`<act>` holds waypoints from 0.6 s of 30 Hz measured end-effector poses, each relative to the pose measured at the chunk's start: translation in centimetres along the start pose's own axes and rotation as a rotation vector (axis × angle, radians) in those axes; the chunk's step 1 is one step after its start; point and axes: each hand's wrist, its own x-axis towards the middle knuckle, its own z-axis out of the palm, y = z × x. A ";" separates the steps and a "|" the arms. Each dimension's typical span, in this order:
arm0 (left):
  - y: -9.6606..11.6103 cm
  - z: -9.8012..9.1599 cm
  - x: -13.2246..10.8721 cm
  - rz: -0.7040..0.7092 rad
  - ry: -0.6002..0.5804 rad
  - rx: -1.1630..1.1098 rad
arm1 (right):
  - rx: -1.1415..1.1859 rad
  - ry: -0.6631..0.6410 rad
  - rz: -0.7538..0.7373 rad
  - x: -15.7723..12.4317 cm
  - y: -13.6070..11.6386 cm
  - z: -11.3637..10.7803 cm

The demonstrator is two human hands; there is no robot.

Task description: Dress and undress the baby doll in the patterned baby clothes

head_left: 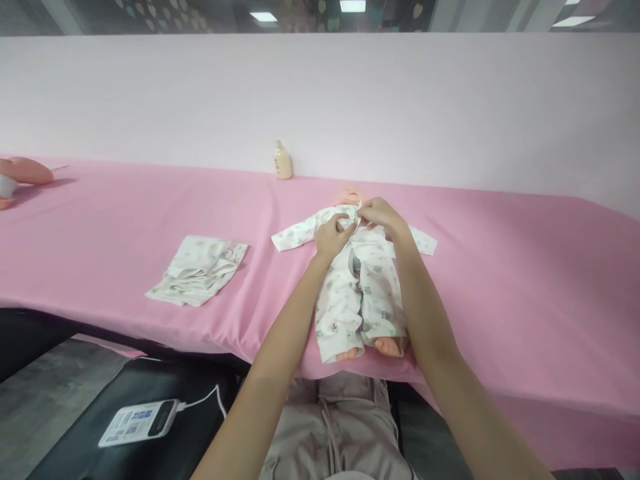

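A baby doll (352, 196) lies on its back in front of me, its feet toward the near table edge. It wears a white printed baby shirt (300, 232) with the sleeves spread out, and matching printed pants (339, 312) from which its toes stick out. At the doll's upper chest, the fingers of my left hand (333, 237) pinch the shirt's front. Just below the neck, my right hand (381, 213) is closed on the shirt's edge by its fingertips. The exact bit of cloth between the fingers is too small to make out.
Left of the doll lies a folded printed cloth (200, 267) on the pink table cover (115, 220). A pump bottle (283, 163) stands against the white wall. Another doll's limb (27, 171) shows at far left. A white device with a cable (140, 423) rests on a black chair (80, 460).
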 end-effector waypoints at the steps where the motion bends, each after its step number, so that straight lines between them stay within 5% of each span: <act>1: 0.0 0.0 -0.1 0.002 0.005 -0.003 | 0.034 0.002 0.014 0.0 0.2 -0.3; 9: -0.4 -0.6 -0.3 0.118 -0.127 -0.075 | -0.025 -0.043 0.063 -0.1 0.8 -1.6; 14: -0.3 -1.0 -0.3 0.151 -0.183 -0.040 | -0.169 -0.335 0.016 -1.1 -0.8 -1.2; 18: -0.3 -1.0 -0.5 0.133 -0.177 0.011 | -0.272 -0.380 -0.003 -1.4 -1.7 -0.4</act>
